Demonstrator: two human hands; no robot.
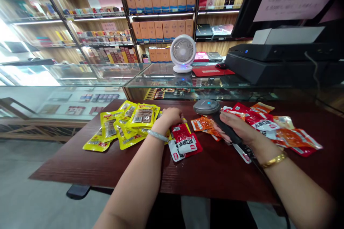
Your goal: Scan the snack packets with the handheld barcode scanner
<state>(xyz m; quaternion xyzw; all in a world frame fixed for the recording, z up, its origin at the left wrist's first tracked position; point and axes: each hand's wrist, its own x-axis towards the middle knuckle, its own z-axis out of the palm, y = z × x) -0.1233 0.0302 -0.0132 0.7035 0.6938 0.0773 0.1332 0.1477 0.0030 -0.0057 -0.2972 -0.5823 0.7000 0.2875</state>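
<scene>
My right hand [239,127] is wrapped round the black handle of a barcode scanner [206,106], whose grey head points left over the table. Its cable runs down past my wrist. Orange snack packets [202,124] lie beneath and beside the scanner. My left hand [173,116] is closed, its curled fingers turned down at the far end of some red and white snack packets [185,146]; what they grip, if anything, is hidden. Left of that hand is a heap of yellow snack packets [137,121] with brown contents showing through clear windows.
More red and orange packets [292,136] are spread on the right of the dark wooden table [107,168]. Behind it runs a glass display counter [158,78] bearing a white fan [183,53], a red mat [213,71] and a black machine [268,66]. Stocked shelves line the wall.
</scene>
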